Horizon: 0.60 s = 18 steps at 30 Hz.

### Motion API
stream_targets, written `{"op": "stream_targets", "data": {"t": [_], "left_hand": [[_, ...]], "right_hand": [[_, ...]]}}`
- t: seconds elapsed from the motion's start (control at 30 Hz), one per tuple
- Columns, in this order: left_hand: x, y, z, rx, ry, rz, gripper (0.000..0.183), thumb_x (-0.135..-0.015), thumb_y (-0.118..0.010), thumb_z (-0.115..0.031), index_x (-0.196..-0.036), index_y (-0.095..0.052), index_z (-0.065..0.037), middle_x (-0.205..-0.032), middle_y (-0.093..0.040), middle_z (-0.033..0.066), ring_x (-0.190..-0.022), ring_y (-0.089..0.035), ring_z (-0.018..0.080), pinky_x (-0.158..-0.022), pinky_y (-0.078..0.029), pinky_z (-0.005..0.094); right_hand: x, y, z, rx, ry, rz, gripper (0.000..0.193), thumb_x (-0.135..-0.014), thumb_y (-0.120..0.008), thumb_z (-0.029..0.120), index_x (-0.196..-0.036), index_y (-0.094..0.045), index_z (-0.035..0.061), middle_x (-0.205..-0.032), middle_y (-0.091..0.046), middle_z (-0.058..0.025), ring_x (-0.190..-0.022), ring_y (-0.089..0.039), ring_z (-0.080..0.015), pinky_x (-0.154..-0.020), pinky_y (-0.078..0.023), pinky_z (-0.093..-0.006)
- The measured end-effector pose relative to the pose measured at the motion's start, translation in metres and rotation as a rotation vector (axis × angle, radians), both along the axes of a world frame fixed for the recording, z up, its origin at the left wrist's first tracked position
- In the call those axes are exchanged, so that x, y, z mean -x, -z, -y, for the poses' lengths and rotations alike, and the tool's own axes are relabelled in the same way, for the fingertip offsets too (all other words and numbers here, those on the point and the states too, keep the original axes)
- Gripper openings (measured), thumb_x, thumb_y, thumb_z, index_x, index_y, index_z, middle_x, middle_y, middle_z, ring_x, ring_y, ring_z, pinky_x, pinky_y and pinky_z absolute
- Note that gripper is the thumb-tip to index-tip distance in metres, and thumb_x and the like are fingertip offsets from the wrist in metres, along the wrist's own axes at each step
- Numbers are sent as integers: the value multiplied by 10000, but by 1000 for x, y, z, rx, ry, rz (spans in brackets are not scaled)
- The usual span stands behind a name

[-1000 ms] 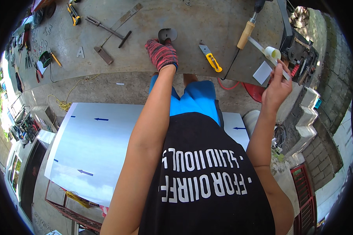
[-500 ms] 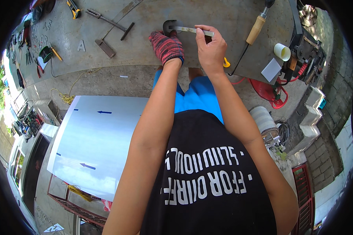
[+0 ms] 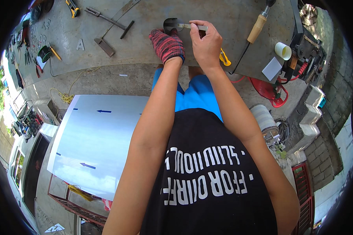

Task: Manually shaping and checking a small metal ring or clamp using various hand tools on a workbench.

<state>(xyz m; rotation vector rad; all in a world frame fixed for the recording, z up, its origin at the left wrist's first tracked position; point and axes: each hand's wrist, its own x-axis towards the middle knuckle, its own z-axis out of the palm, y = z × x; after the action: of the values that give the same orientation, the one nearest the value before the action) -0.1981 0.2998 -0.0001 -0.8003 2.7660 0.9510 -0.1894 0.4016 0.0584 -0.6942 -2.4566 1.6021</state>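
Observation:
My left hand [image 3: 166, 45], in a red and black knit glove, is closed on a dark curved metal piece [image 3: 169, 22] above the worktable. Bare-skinned, my right hand [image 3: 206, 43] pinches a narrow flat metal strip [image 3: 201, 27] between thumb and fingers. The strip's far end reaches over to the curved piece; whether they touch is hard to tell. The strip's exact kind does not show. Beside my right wrist, near the table's front edge, lies a yellow utility knife [image 3: 224, 58].
On the metal worktable [image 3: 137, 47] lie a try square [image 3: 106, 47], a T-shaped metal tool [image 3: 113, 23] and a cut-out letter [image 3: 80, 45]. Rightward are a wooden-handled soldering iron [image 3: 255, 31] and a white roll [image 3: 281, 51]. A white sheet [image 3: 98, 141] stands at my left, a red chair [image 3: 268, 92] at my right.
My right hand has shifted a little left and up with the strip. More of the yellow knife shows beside my wrist. My left hand has barely moved.

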Motion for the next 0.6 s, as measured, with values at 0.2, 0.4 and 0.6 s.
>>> {"op": "stream_targets", "data": {"t": [0.2, 0.4, 0.6], "left_hand": [[0, -1, 0, -9, -7, 0, 434, -833, -785, -206, -1119, -554, 25, -1131, -595, 246, -1066, -592, 443, -923, -481, 496], [1, -5, -1, -15, -15, 9, 436, -833, -792, -203, -1121, -554, 21, -1128, -597, 242, -1061, -596, 440, -924, -482, 491], [1, -4, -2, -30, -28, -9, 433, -833, -797, -197, -1118, -554, 19, -1120, -598, 237, -1054, -598, 436, -919, -482, 486]], "right_hand": [[1, -2, -1, -37, -38, -43, 144, -941, -696, 153, -996, -750, 31, -864, -711, -94, -681, -657, -147, -655, -525, -292], [2, -2, -5, 11, -16, 11, 117, -924, -691, 123, -968, -740, 27, -881, -693, -125, -673, -680, -214, -640, -535, -335], [-3, -6, -19, -21, 36, 32, 124, -919, -694, 130, -971, -747, 30, -872, -698, -118, -653, -674, -196, -640, -533, -332]]}}
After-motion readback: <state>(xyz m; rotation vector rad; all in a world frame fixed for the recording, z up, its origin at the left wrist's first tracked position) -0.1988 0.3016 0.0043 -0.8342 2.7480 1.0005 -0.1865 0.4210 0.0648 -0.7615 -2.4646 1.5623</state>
